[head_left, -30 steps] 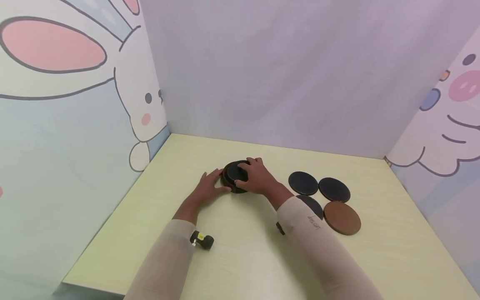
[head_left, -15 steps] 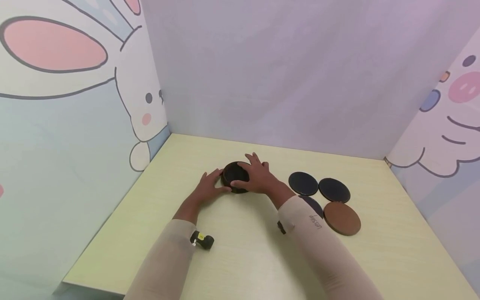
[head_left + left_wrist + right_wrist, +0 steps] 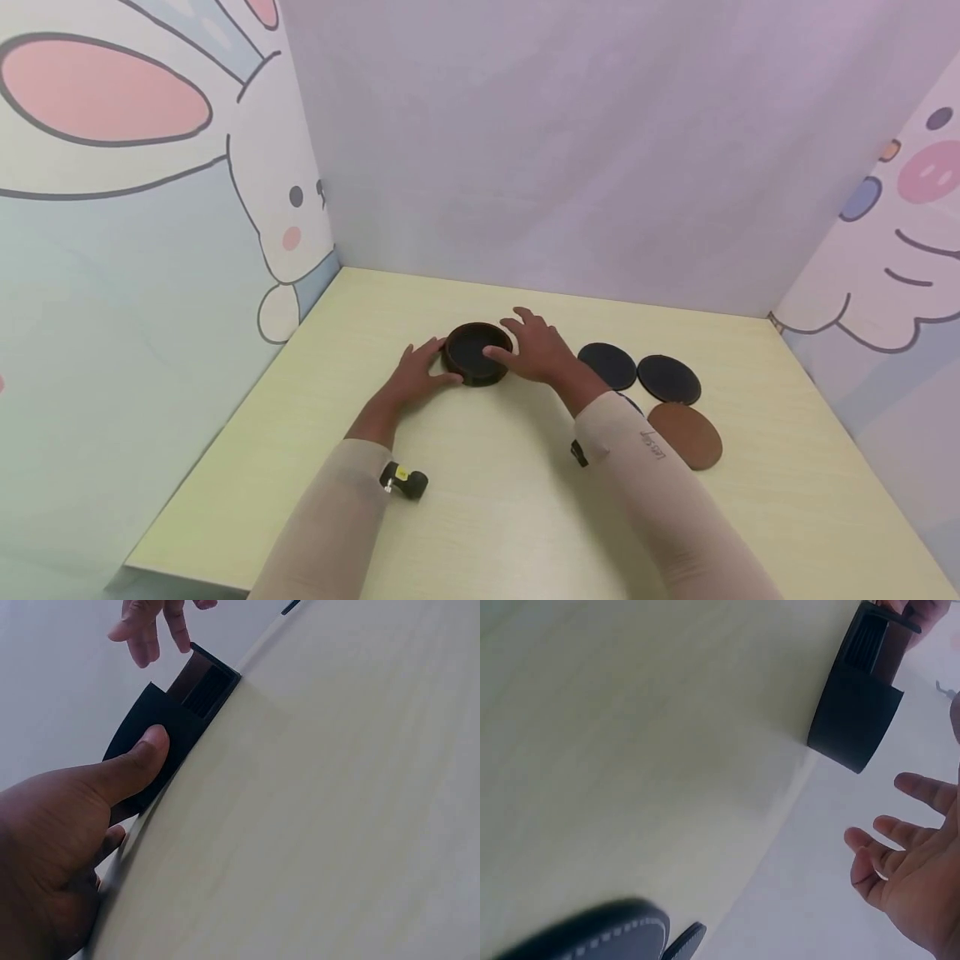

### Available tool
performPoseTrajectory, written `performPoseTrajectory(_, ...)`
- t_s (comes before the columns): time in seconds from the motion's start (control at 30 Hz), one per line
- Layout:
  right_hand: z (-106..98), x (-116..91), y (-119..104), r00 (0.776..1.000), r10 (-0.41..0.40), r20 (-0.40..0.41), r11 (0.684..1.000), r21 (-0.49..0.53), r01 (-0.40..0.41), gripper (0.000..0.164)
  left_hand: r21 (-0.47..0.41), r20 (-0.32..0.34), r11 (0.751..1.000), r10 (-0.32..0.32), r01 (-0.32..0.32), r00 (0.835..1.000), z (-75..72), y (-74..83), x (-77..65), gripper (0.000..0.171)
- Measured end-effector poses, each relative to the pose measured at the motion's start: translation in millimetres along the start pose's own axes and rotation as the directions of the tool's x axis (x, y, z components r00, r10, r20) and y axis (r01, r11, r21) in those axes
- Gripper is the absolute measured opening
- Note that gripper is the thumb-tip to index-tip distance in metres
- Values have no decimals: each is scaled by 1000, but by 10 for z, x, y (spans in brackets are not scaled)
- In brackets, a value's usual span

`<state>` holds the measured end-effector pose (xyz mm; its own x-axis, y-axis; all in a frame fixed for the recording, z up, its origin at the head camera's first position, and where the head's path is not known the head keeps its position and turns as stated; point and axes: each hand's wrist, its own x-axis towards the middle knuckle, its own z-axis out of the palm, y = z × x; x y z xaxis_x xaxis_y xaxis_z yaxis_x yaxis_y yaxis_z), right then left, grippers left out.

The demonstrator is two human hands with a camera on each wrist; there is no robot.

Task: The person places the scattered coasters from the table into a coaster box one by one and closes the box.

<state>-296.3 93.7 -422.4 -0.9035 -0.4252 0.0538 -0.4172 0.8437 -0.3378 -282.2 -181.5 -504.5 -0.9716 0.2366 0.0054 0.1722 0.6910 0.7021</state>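
A round dark coaster holder (image 3: 477,379) stands on the table, left of the middle in the head view. My left hand (image 3: 414,375) grips it from the left side, thumb at the front wall in the left wrist view. A black coaster (image 3: 467,348) lies flat inside the holder; a stack of dark edges (image 3: 208,691) shows through the notch in its wall. My right hand (image 3: 536,346), fingers spread and holding nothing, hovers at the holder's right side with the thumb over the rim. In the right wrist view those fingers are apart from the holder (image 3: 855,716).
Right of the holder lie two black coasters, one nearer (image 3: 606,365) and one farther right (image 3: 669,380). In front of them is a brown coaster (image 3: 692,437), beside another dark one (image 3: 628,402) mostly hidden by the right arm. Curtains surround the table (image 3: 465,500) on three sides.
The right hand has let go of a black coaster, which dropped from a tilted position into the holder. That hand has then drawn back to the right. The left hand has stayed put.
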Motion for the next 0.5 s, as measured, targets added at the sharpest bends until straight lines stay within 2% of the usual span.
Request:
performPoseTrajectory(0.2,-86,-70,109,991,133,-25,991,-25,-134,80,0,2,1000,9,-9,1000,-4,2,6,90)
performPoseTrajectory(0.37,-97,-109,275,970,236,-51,966,-100,-240,81,-2,5,1000,25,-25,1000,-4,-11,10,92)
performPoseTrajectory(0.5,-132,-161,427,952,304,-35,943,-132,-306,85,3,8,1000,29,-29,1000,7,-25,25,92)
